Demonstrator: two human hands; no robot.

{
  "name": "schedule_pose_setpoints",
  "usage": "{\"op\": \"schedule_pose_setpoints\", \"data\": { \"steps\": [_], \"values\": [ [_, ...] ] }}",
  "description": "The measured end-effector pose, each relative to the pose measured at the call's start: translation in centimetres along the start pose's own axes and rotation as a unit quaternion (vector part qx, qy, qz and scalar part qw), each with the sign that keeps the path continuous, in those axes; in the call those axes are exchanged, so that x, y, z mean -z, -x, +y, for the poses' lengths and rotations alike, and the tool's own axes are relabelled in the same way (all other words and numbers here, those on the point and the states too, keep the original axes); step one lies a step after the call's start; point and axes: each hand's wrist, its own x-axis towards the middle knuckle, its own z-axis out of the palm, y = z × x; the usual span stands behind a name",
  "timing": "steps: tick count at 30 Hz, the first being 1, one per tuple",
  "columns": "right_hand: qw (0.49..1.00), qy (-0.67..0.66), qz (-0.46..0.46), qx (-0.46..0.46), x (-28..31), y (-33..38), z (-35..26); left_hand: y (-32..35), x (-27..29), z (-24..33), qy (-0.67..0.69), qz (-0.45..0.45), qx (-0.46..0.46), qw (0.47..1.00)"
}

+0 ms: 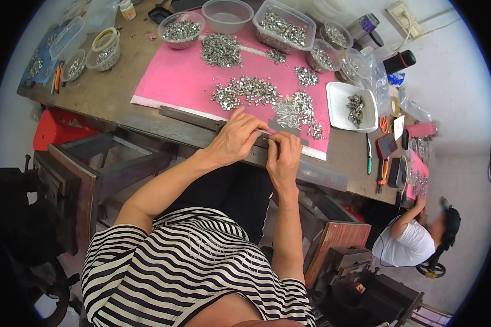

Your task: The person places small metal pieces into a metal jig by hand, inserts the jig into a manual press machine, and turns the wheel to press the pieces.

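At the table's front edge, my left hand [235,137] and my right hand [282,158] meet over a long dark metal bar [188,117]. The fingertips of both are pinched close together; a small thin piece seems to lie between them, too small to name. Just beyond the hands, on a pink mat [163,82], lie a loose heap of small silvery metal pieces [251,90] and a pile of thin shiny metal pins [287,115]. Another larger heap of metal pieces [221,50] sits farther back.
Clear plastic tubs [281,30] of metal parts line the back. To the right are a white tray [337,111], a green-handled tool [369,158] and orange-handled pliers [384,171]. A red stool [60,131] stands left. A person in white [412,242] works at far right.
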Motion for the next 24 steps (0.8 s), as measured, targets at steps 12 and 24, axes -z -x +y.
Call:
{"op": "schedule_pose_setpoints", "data": {
  "steps": [12,24],
  "values": [
    [0.999,-0.021,-0.003,0.024,-0.7,-0.2,-0.3,0.8,0.4,0.8,-0.067,0.081,-0.022,0.994],
    [0.995,-0.068,0.030,-0.071,-0.2,0.4,1.0,0.5,-1.0,0.2,-0.116,0.028,-0.050,0.992]
  ]
}}
